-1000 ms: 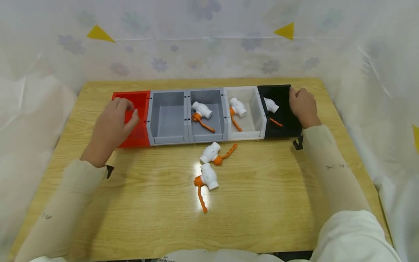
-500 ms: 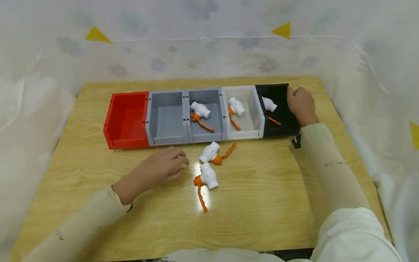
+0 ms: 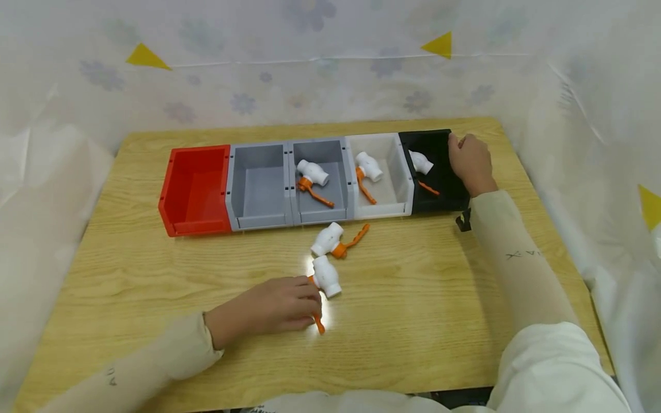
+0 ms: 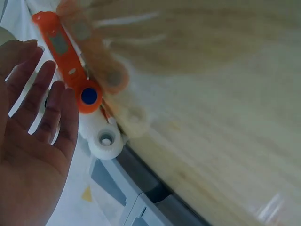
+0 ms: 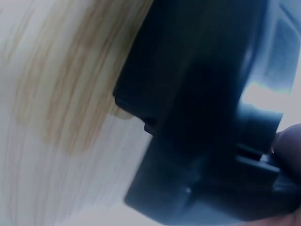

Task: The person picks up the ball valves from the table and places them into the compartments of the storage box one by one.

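Note:
My left hand [image 3: 281,304] is at the orange handle [image 4: 66,56] of the nearer white ball valve [image 3: 327,276], which lies on the table. In the left wrist view its fingers [image 4: 51,108] look fairly straight alongside that handle. A second ball valve [image 3: 327,240] lies just behind the first, handle pointing right. My right hand [image 3: 471,163] grips the right rim of the black bin [image 3: 439,201] at the far right of the row. Up close in the right wrist view, the bin's dark wall [image 5: 197,141] fills much of the picture, a fingertip at its edge.
Joined to the black bin, leftwards, are a white bin [image 3: 384,212], two grey bins [image 3: 265,221] and a red bin [image 3: 198,226]. The black, white and right grey bins each hold a ball valve. A pale curtain [image 3: 310,92] hangs behind the wooden table [image 3: 403,321].
My left hand has come from over the red bin, rightwards and toward me, to the nearer valve's handle. My right hand stays on the black bin's rim.

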{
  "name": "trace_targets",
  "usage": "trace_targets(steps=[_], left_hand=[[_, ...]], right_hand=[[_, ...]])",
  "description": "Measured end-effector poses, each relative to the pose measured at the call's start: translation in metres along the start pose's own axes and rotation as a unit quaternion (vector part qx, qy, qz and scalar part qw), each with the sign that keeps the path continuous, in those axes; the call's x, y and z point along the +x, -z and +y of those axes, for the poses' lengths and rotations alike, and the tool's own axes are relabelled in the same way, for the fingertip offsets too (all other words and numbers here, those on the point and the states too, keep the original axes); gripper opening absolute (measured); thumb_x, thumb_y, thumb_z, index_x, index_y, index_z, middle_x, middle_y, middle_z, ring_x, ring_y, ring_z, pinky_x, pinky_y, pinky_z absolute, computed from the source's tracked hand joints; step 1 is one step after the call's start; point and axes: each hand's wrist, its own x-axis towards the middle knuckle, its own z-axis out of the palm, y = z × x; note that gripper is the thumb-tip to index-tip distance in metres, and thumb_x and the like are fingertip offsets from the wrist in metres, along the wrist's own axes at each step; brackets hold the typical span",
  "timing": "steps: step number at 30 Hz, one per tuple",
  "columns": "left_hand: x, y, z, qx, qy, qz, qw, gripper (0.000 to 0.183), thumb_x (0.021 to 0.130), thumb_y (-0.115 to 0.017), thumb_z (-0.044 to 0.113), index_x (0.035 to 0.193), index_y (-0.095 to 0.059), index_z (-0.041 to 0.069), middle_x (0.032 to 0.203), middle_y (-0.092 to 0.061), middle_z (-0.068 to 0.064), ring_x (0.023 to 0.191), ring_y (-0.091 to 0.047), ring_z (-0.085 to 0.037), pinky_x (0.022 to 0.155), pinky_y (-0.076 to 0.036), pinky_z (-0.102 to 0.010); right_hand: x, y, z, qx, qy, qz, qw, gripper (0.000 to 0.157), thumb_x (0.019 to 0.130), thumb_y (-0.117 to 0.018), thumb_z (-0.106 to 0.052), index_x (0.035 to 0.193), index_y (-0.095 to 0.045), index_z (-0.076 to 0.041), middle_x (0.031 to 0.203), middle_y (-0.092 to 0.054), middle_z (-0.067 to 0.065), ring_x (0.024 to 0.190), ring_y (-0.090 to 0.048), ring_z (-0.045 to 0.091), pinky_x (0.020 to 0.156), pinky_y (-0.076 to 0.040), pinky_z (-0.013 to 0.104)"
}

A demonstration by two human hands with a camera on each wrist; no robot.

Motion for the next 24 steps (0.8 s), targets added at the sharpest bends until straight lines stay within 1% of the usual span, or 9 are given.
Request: trace_targets(steps=[4,8,11,15,22,24], left_hand=[[0.0,-0.005,0.002,-0.002,0.0,-0.006,1.0,0.01,0.082,-0.067,0.016,0.091,-0.064,0.018,0.094,-0.058,0.008,0.094,-0.051,-0.013,0.086,-0.041,-0.024],[0.002,-0.007,0.004,0.003,-0.013,-0.016,0.9998,0.009,0.083,-0.068,0.017,0.091,-0.066,0.018,0.093,-0.059,0.009,0.095,-0.052,-0.012,0.093,-0.038,-0.025],[0.003,-0.007,0.007,0.013,-0.018,-0.027,0.9994,0.009,0.083,-0.069,0.019,0.091,-0.066,0.02,0.093,-0.059,0.01,0.094,-0.052,-0.011,0.088,-0.041,-0.024],[0.003,-0.009,0.009,0.012,-0.009,-0.036,0.9992,0.008,0.083,-0.07,0.02,0.09,-0.066,0.022,0.092,-0.057,0.011,0.091,-0.05,-0.008,0.08,-0.041,-0.021],[0.004,-0.016,0.01,0.038,-0.011,-0.023,0.999,0.005,0.083,-0.069,0.022,0.086,-0.065,0.021,0.088,-0.057,0.01,0.085,-0.051,-0.009,0.076,-0.041,-0.018],[0.004,-0.017,0.009,0.046,-0.008,-0.024,0.9986,0.004,0.084,-0.068,0.022,0.086,-0.064,0.022,0.088,-0.056,0.01,0.085,-0.051,-0.009,0.076,-0.042,-0.017]], right_hand=[[0.001,-0.001,0.001,0.006,0.0,0.0,1.0,0.054,0.095,-0.02,-0.054,0.077,-0.039,-0.006,0.066,-0.037,0.011,0.054,-0.038,0.027,0.054,-0.034,0.039],[0.001,-0.002,0.001,0.01,0.001,0.002,1.0,0.055,0.095,-0.02,-0.054,0.077,-0.039,-0.006,0.066,-0.037,0.01,0.054,-0.038,0.027,0.054,-0.034,0.04],[0.001,-0.002,0.002,0.008,0.0,0.005,1.0,0.055,0.095,-0.021,-0.054,0.078,-0.039,-0.006,0.067,-0.037,0.011,0.055,-0.039,0.027,0.055,-0.034,0.039],[0.001,-0.002,0.001,0.008,-0.003,0.006,1.0,0.055,0.095,-0.021,-0.054,0.078,-0.04,-0.005,0.068,-0.038,0.011,0.057,-0.04,0.027,0.056,-0.034,0.039],[0.0,-0.002,-0.001,0.008,-0.005,0.006,1.0,0.055,0.095,-0.022,-0.053,0.072,-0.039,-0.005,0.06,-0.034,0.008,0.054,-0.037,0.026,0.055,-0.033,0.038],[0.0,-0.002,-0.001,0.007,-0.006,0.006,1.0,0.054,0.095,-0.022,-0.052,0.073,-0.038,-0.006,0.062,-0.034,0.008,0.055,-0.037,0.026,0.055,-0.033,0.039]])
